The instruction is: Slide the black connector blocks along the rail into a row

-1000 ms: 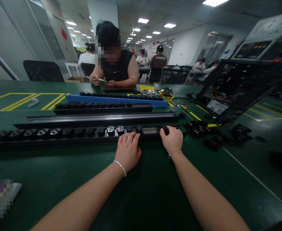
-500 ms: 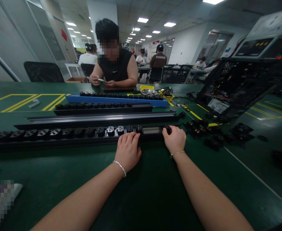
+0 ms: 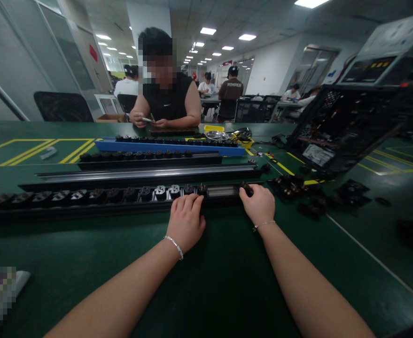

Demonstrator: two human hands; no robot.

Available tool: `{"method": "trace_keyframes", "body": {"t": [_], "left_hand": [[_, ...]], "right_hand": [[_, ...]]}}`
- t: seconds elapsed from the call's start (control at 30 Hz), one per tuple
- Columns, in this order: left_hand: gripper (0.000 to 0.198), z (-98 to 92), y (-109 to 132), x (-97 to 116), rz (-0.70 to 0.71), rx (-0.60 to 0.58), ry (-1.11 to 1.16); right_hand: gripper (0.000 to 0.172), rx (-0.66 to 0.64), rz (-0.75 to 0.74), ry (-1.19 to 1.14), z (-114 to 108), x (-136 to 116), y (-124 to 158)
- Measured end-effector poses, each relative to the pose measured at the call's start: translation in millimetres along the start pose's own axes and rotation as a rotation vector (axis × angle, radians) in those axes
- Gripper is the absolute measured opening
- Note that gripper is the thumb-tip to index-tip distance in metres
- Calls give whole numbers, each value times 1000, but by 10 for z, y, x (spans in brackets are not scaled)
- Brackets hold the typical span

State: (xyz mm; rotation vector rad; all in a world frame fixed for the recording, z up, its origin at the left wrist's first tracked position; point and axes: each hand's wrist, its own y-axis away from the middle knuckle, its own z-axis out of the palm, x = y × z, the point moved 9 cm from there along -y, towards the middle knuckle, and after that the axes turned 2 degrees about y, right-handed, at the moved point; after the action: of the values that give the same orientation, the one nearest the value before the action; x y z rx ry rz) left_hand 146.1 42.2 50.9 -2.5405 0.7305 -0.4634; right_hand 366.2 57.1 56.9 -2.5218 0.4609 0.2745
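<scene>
A long black rail [image 3: 86, 211] lies across the table in front of me, with a row of round black socket modules [image 3: 145, 192] set in its channel, some with shiny metal on top. My left hand [image 3: 187, 220] is closed over the rail's near edge, fingertips beside the last modules of the row. To the right of that row, a pale stretch of open channel [image 3: 223, 190] shows. At the rail's right end, my right hand [image 3: 261, 204] pinches a black socket module [image 3: 247, 189] between thumb and fingers. Its underside is hidden, so I cannot tell whether it sits in the channel.
Behind lie an unfilled rail [image 3: 139, 173], a shorter black rail with modules [image 3: 150, 159] and a blue rail [image 3: 171, 148]. Loose black parts [image 3: 291, 185] are piled at right, before an open black case [image 3: 347, 126]. A person [image 3: 166, 101] sits opposite, holding a small object.
My right hand has shifted very slightly to the right, with the socket module still pinched. My left hand stays on the rail. The whole view has moved a little.
</scene>
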Motion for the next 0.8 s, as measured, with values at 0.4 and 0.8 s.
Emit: {"method": "trace_keyframes", "body": {"t": [0.4, 0.8], "left_hand": [[48, -6, 1, -5, -6, 9, 0], [48, -4, 2, -9, -8, 9, 3]], "right_hand": [[28, 64, 30, 21, -5, 62, -3], [31, 85, 81, 17, -12, 172, -29]]}}
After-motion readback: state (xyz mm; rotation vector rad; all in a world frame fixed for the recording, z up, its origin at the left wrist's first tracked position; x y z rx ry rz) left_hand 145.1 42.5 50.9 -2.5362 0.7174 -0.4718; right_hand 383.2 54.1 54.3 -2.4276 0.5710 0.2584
